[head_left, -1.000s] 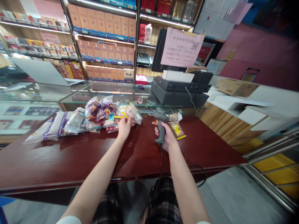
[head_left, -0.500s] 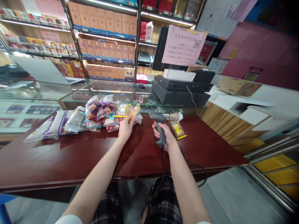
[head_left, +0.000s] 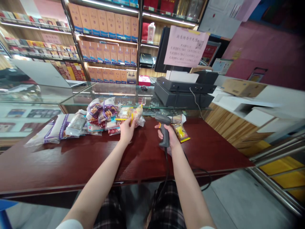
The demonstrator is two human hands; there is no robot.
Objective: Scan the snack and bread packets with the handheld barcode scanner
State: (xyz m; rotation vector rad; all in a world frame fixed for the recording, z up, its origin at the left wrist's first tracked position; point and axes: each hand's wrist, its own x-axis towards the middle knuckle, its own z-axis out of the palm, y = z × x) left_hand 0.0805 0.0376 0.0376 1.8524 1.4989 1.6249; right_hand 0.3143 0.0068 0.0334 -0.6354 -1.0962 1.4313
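Left hand (head_left: 127, 131): it is closed on a clear food pack (head_left: 137, 115) with a yellow strip, fingers pinch the pack from below and lift it above the table

Right hand (head_left: 170, 135): it is clenched firmly around the grip of a handheld barcode scanner (head_left: 164, 131), and the scanner head points forward and a little to the left, toward the clear food pack, but the two do not touch

Cable: a black scanner cable (head_left: 166, 168) goes down from the scanner butt, past the table edge

Pile: many snack packs (head_left: 102, 111) and long white-and-purple packs (head_left: 57, 131) lie together on the dark red wooden table (head_left: 71, 168), left of the hands

Set apart: a yellow pack (head_left: 181, 132) and a wrapped pack (head_left: 177, 119) lie just to the right of the scanner, away from the pile

Progress: two packs lie apart from the pile, one pack is in the hand, and the large pile is the bigger part

Change: compared with half a second ago, the scanner head has turned slightly to the right, and the clear food pack stands more upright

Behind: a black cash register (head_left: 183, 92) stands on the glass counter (head_left: 114, 92), with a pink paper notice (head_left: 186, 46) above it
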